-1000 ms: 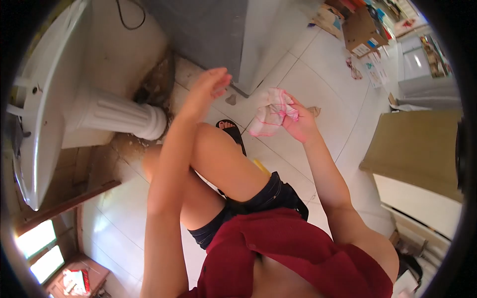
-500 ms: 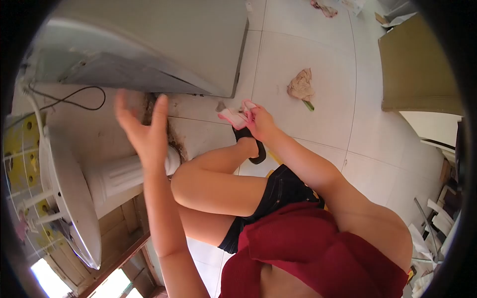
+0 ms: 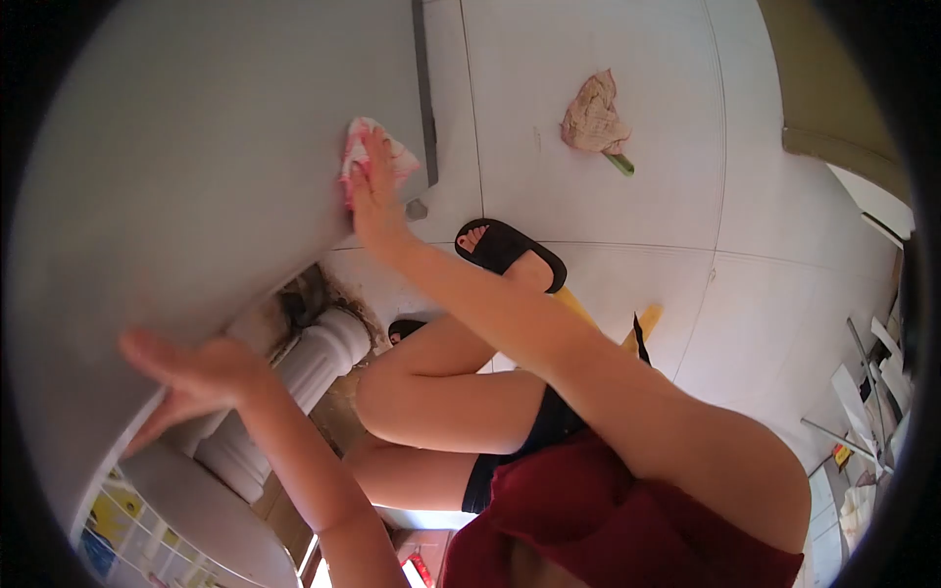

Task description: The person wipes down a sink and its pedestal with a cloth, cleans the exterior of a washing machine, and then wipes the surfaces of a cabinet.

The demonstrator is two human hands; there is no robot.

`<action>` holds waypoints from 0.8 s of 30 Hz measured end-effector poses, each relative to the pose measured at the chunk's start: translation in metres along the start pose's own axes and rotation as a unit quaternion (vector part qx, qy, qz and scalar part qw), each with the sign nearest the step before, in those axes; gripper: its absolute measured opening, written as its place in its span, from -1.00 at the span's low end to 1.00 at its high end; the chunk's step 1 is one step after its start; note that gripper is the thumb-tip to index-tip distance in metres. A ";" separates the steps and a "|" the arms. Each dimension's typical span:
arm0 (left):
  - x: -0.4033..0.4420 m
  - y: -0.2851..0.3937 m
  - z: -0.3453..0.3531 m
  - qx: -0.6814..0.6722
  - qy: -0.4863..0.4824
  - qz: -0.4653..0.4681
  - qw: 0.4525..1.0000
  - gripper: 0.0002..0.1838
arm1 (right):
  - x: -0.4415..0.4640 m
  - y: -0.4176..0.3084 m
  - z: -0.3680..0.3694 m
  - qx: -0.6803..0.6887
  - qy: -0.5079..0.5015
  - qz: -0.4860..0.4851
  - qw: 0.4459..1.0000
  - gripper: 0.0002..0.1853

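A white cloth with pink edges (image 3: 361, 134) lies pressed against the grey appliance side (image 3: 216, 127), near its lower edge. My right hand (image 3: 380, 196) holds the cloth there, its fingers spread over the fabric. At the lower left, my left hand (image 3: 201, 377) is open, thumb and fingers apart, with nothing in it. It is close to the appliance surface and above the white sink (image 3: 196, 510); whether it touches either, I cannot tell.
The sink's fluted pedestal (image 3: 323, 358) stands beside a dirty wall corner. A crumpled brownish cloth (image 3: 593, 116) with a green piece lies on the tiled floor (image 3: 647, 211). Black sandals (image 3: 500, 247) are on my feet. An olive-coloured panel (image 3: 833, 78) is at the upper right.
My right hand has moved left with the cloth, from above the floor onto the appliance. My left hand has moved down and left in view. The view has shifted toward the appliance.
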State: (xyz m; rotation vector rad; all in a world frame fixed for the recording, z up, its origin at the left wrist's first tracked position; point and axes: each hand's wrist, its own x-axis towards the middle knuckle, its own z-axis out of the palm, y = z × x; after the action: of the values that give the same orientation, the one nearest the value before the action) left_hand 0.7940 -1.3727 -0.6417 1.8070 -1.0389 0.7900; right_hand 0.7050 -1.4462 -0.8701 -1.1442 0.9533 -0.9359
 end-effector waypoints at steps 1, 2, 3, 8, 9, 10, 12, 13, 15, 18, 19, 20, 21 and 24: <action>-0.002 0.000 0.002 0.087 -0.030 0.024 0.996 0.23 | 0.009 0.034 0.001 0.001 0.005 0.009 1.000 -0.45; -0.003 -0.001 0.004 0.171 -0.056 0.052 0.982 0.21 | 0.017 0.072 0.002 0.061 0.027 0.075 0.995 -0.45; -0.002 0.024 0.021 0.065 0.042 -0.038 0.996 -0.20 | 0.024 0.111 0.004 0.092 0.037 0.117 0.988 -0.46; -0.009 0.062 0.042 0.050 0.130 -0.104 0.985 -0.37 | 0.058 0.178 -0.032 0.106 0.069 0.277 0.952 -0.43; -0.002 0.046 0.011 0.048 0.033 -0.095 0.994 -0.29 | 0.058 0.172 -0.038 0.179 0.050 0.339 0.922 -0.42; 0.000 0.041 0.007 0.045 -0.016 -0.089 0.995 -0.18 | 0.058 0.165 -0.044 0.244 0.037 0.402 0.882 -0.40; -0.001 0.038 0.008 -0.013 0.028 -0.090 0.995 -0.10 | 0.039 0.172 -0.042 0.070 0.041 0.383 0.920 -0.38; -0.002 0.040 0.012 -0.045 0.075 -0.094 0.992 -0.12 | 0.024 0.187 -0.046 0.072 0.047 0.381 0.921 -0.38; -0.002 0.044 0.012 -0.066 0.075 -0.098 0.990 -0.12 | 0.011 0.199 -0.056 0.136 -0.062 0.383 0.912 -0.42; -0.009 0.064 0.045 -0.022 0.082 -0.087 0.993 -0.03 | 0.035 0.182 -0.058 0.125 -0.055 0.338 0.931 -0.48; -0.009 0.062 0.041 -0.020 0.132 -0.098 0.986 -0.03 | 0.049 0.181 -0.056 0.100 -0.045 0.304 0.946 -0.50; -0.009 0.059 0.040 -0.019 0.184 -0.107 0.977 -0.02 | 0.084 0.199 -0.054 0.061 -0.056 0.240 0.967 -0.53; -0.010 0.062 0.047 -0.017 0.183 -0.103 0.978 -0.02 | 0.125 0.217 -0.043 -0.015 0.004 0.193 0.981 -0.57; -0.012 0.068 0.060 -0.034 0.247 -0.126 0.960 -0.16 | 0.241 0.208 -0.054 0.150 -0.109 0.226 0.956 -0.31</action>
State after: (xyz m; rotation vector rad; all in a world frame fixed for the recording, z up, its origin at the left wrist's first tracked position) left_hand 0.7333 -1.4409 -0.6510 1.5310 -0.4937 0.9656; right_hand 0.7521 -1.6556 -1.1112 -0.7098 0.8120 -0.5439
